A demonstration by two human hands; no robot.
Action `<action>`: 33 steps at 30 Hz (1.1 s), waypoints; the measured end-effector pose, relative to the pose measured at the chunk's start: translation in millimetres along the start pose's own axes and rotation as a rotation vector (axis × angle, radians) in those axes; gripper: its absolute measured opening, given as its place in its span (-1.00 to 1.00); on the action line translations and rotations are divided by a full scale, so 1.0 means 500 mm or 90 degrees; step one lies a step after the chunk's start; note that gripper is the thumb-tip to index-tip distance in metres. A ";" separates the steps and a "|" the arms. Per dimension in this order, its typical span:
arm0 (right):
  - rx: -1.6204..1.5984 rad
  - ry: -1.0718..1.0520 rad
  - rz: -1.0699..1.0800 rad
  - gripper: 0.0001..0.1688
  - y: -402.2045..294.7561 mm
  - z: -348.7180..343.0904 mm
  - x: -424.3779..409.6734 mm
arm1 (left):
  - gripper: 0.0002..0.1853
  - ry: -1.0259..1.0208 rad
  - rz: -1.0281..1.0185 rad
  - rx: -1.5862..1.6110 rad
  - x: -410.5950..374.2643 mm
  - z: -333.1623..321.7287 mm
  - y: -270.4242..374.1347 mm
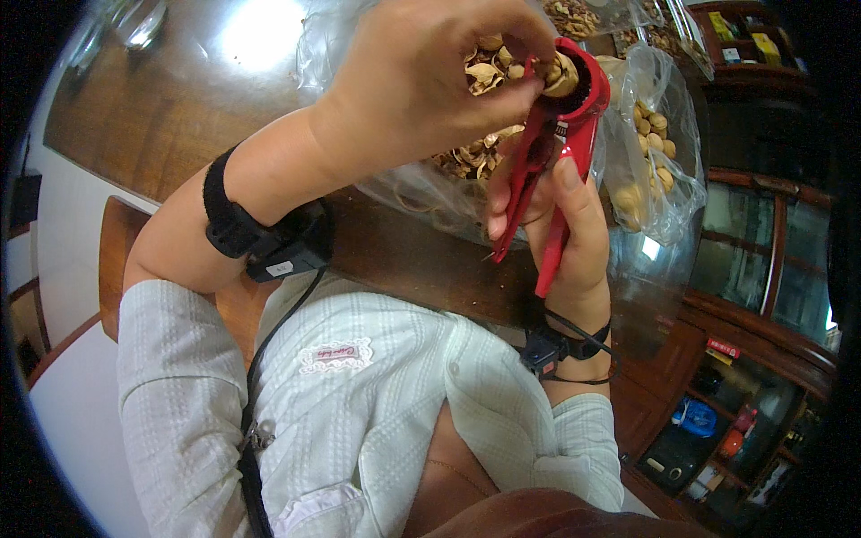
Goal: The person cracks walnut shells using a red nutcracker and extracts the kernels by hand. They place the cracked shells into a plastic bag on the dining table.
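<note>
My left hand (437, 81) reaches across from the left, its thumb and fingertips pinching a tan nut in its shell (562, 75) at the round cup of a red metal handheld nutcracker (592, 128). In my right hand (578, 228) the nutcracker is held from below, its two handles spread apart and pointing towards my body. Behind and beneath my hands, a clear plastic bag (420, 202) lies spread on the table with many cracked shells (481, 158) on it. My left fingers hide part of the nut.
Right of the nutcracker, a clear plastic bag (679, 215) holds several whole nuts (656, 141). More shell pieces or kernels (572, 19) lie at the top. A shiny metal object (140, 23) rests at the upper left of the dark wooden table (134, 121). Wooden cabinets (733, 296) stand on the right.
</note>
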State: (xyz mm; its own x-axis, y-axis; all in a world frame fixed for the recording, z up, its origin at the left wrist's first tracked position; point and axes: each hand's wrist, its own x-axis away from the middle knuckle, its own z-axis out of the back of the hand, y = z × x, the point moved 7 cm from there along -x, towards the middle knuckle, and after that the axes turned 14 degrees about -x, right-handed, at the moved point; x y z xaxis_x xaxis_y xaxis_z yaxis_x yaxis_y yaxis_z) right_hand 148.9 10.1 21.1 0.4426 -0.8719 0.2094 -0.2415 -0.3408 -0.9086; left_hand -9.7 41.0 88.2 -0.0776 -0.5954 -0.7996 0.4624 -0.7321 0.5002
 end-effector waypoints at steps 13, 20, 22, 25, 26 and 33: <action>0.598 0.266 0.257 -0.44 -0.079 0.136 -0.033 | -0.69 -0.096 0.527 0.589 0.043 -0.068 -0.093; 0.804 0.292 0.241 -0.35 -0.078 0.105 -0.036 | -0.44 -0.066 0.142 0.327 0.024 -0.039 -0.037; 0.840 0.270 0.282 -0.41 -0.082 0.103 -0.031 | -0.42 -0.056 0.114 0.290 0.029 -0.041 -0.025; 0.775 0.220 0.551 -0.40 -0.128 0.064 -0.009 | -0.40 -0.063 0.061 0.224 0.035 -0.039 -0.028; 0.662 0.174 0.556 -0.41 -0.132 0.063 -0.006 | -0.39 -0.068 0.057 0.201 0.035 -0.039 -0.025; 0.022 -0.030 0.357 -0.46 -0.082 0.055 -0.021 | -0.47 -0.134 0.123 0.087 0.048 -0.064 -0.015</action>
State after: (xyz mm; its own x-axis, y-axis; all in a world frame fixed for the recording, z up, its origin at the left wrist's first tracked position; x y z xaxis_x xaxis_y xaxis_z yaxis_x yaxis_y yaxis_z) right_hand 178.0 42.7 46.2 0.2932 -0.8994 -0.3241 -0.4226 0.1822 -0.8878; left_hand 13.0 42.7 54.5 -0.1875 -0.7729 -0.6062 0.3641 -0.6279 0.6879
